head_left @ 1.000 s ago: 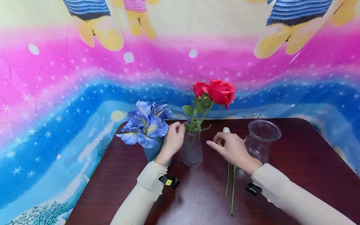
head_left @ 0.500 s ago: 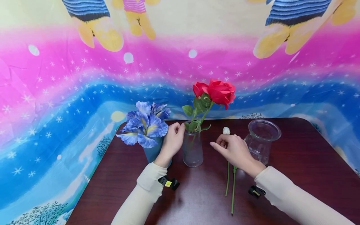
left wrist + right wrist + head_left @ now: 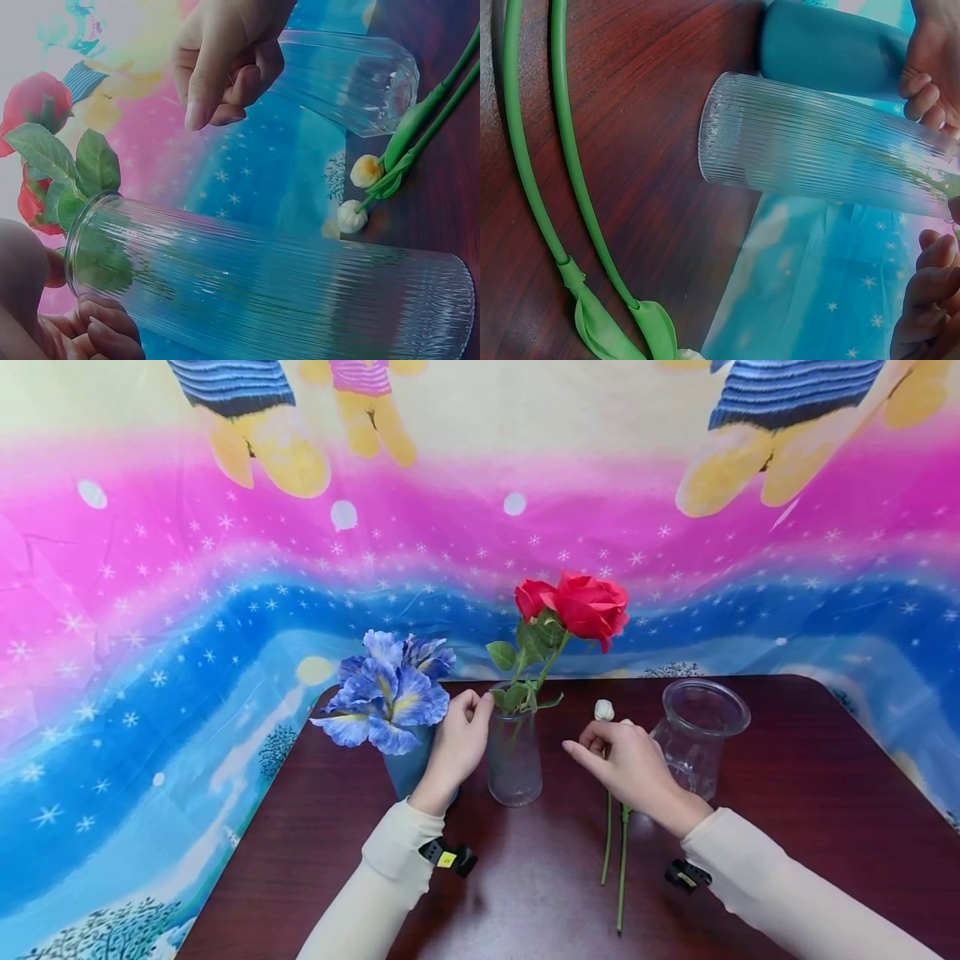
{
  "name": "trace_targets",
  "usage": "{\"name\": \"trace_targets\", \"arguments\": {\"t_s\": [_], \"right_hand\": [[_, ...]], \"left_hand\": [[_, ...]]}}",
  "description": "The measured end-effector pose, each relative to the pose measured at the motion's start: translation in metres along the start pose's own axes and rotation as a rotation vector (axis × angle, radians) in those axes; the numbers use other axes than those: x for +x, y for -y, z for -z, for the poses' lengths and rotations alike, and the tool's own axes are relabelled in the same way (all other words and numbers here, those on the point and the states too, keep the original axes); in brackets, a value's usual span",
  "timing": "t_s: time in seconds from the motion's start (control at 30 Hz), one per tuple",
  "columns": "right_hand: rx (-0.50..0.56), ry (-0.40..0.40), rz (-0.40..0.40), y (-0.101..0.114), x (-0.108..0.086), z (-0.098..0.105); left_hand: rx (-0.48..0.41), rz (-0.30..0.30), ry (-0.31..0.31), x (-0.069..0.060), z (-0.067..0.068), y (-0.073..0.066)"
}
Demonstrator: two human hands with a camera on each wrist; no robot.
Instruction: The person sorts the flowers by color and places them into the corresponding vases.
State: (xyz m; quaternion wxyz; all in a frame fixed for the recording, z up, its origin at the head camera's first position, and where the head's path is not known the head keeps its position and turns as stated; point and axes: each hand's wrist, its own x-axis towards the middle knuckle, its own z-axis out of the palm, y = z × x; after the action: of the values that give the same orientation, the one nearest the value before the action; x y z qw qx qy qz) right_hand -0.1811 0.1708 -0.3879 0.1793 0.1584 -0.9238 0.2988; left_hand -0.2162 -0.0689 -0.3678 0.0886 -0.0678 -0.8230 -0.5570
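In the head view, red roses [image 3: 588,608] stand in a clear ribbed vase [image 3: 514,760]. My left hand [image 3: 459,743] is loosely curled beside its rim, thumb tip close to the glass; whether it touches cannot be told. My right hand [image 3: 637,767] hovers over two white flower buds [image 3: 603,710], whose green stems [image 3: 622,868] lie on the table, its fingers loosely bent around nothing. The left wrist view shows the ribbed vase [image 3: 277,277] near my left fingers and the right hand [image 3: 232,60] above. The right wrist view has the stems [image 3: 577,165] at left.
Blue irises [image 3: 393,693] stand in a blue vase [image 3: 405,772] left of my left hand. An empty flared glass vase [image 3: 705,710] is right of my right hand. A patterned cloth [image 3: 450,527] hangs behind the dark table [image 3: 525,877].
My right hand has shifted slightly to the right and down, away from the ribbed vase. My left hand has barely moved; the flowers and vases stay in place.
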Motion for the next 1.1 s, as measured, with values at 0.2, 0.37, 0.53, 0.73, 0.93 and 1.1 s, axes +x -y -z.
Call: {"name": "trace_targets", "arguments": {"t_s": [0.2, 0.37, 0.53, 0.73, 0.93, 1.1], "right_hand": [[0.008, 0.005, -0.003, 0.000, 0.000, 0.000], [0.005, 0.007, -0.007, 0.000, -0.001, 0.000], [0.001, 0.000, -0.002, -0.001, -0.002, -0.001], [0.003, -0.003, -0.002, -0.001, -0.003, 0.000], [0.016, 0.003, -0.010, -0.001, -0.005, 0.001], [0.020, -0.005, -0.003, -0.001, -0.008, 0.002]], "left_hand": [[0.001, -0.005, 0.000, -0.003, 0.001, 0.001], [0.010, -0.009, -0.007, -0.005, 0.000, 0.002], [0.030, -0.020, -0.009, -0.006, 0.001, 0.003], [0.037, -0.020, 0.007, -0.009, 0.002, 0.003], [0.042, -0.034, 0.011, -0.013, 0.004, 0.003], [0.036, -0.046, 0.021, -0.018, 0.006, 0.003]]}}
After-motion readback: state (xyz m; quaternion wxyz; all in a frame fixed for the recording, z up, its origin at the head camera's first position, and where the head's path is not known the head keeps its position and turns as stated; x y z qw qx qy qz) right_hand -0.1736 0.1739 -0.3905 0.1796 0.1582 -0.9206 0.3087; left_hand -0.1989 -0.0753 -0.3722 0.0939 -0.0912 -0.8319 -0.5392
